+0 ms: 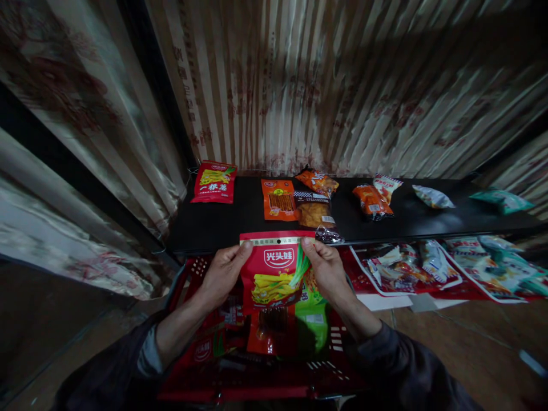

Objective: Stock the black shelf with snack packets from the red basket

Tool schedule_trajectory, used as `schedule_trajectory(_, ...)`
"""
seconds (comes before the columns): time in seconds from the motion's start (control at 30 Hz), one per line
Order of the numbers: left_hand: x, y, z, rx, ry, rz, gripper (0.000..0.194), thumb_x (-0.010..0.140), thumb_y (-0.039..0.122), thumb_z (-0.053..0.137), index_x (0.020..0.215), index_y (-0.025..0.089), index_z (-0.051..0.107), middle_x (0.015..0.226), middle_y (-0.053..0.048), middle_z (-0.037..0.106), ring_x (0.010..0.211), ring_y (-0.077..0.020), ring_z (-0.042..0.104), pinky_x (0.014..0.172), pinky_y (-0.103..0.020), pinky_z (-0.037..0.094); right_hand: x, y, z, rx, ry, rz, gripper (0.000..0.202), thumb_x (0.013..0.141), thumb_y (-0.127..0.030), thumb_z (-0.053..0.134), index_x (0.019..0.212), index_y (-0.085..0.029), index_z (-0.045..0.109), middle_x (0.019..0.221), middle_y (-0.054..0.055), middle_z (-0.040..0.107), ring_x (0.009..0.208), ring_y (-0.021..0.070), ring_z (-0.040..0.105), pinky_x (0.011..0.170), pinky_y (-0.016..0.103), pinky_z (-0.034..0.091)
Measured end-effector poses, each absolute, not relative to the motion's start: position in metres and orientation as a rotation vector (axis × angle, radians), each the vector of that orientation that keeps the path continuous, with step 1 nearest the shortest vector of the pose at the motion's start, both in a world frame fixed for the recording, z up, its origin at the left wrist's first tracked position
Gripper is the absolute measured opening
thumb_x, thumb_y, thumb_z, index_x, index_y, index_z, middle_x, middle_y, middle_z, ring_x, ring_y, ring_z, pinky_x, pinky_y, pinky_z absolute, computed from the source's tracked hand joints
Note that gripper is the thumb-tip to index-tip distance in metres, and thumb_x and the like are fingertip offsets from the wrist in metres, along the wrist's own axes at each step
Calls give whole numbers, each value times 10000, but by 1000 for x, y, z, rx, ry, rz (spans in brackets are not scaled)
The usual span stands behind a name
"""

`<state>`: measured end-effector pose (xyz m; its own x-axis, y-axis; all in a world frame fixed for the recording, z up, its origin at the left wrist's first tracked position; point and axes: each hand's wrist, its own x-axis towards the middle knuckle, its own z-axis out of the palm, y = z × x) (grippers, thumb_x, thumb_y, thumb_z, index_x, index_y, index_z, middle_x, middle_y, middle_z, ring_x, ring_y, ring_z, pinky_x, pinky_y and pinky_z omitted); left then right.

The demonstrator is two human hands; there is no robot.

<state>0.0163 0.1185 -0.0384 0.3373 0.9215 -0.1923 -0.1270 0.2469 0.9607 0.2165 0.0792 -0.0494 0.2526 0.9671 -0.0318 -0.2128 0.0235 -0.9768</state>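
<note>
Between my two hands hangs a red snack bag (274,260) with yellow strips and green scallion printed on its front. My left hand (222,274) pinches its upper left corner, and my right hand (327,268) pinches the upper right one. The bag is upright, its face turned toward me, above a red plastic basket (265,394). Inside the basket lie an orange-red snack bag (269,337), a green snack bag (314,328) and other packets, partly hidden by the held bag. A similar red snack bag (214,182) leans at the left end of the black shelf (244,222).
On the shelf are an orange packet of sticks (279,200), a brown snack packet (315,211), orange bags (372,201) and a teal packet (503,200). Lower right, red-and-white trays (460,282) hold several packets. Pleated curtains (299,103) hang behind, with dark posts (158,85) at left.
</note>
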Motion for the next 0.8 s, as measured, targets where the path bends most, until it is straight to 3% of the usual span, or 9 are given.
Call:
schedule_trajectory(0.2,14,119,-36,1055,968,890,535,720,683,658,827,167,745,753,-67,752,791,-246,710,711,-306,546,212,81,-46,-1113,-687,1198,369,727,-586,734,732,-218,713,696,17,753,636,212,696,649,344,571)
schedule_trajectory(0.3,13,116,-35,1091,852,833,458,727,599,709,902,178,749,901,-69,768,898,-246,701,817,-324,539,213,82,-42,-1056,-613,1222,370,689,-567,772,744,-207,707,711,36,762,747,252,728,725,381,586)
schedule_trajectory(0.4,15,111,-36,1101,732,722,432,710,490,773,1016,187,735,996,-70,763,923,-248,699,826,-351,542,214,84,-39,-1033,-574,1208,378,650,-554,804,743,-203,698,749,52,771,844,278,734,792,413,584)
schedule_trajectory(0.63,19,110,-38,1049,807,711,474,654,556,787,921,166,752,901,-68,771,845,-263,708,791,-383,554,216,85,-34,-1027,-579,1251,390,640,-566,811,752,-210,696,757,41,772,859,269,732,811,412,583)
schedule_trajectory(0.8,15,121,-37,1011,843,869,414,686,524,778,887,164,746,876,-62,767,818,-239,704,753,-349,552,217,79,-34,-1019,-743,1318,347,604,-523,849,794,-260,726,883,4,780,886,225,717,861,373,562)
